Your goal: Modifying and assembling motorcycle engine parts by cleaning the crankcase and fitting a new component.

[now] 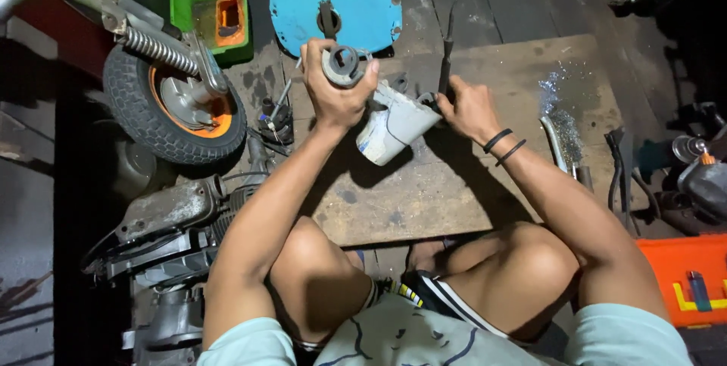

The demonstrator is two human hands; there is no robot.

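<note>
Blue panel (337, 10) beyond both hands — wheel (170, 104) left of them.

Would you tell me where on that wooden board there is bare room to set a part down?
The wooden board is bare along its near edge, between the white housing and the knees, and at its right side around the glittery filings. It is crowded at the left hand and right hand, and left of the board by the wheel and engine parts.

Bright overhead light at the centre, dark corners, sharp focus, hard shadows.
</note>
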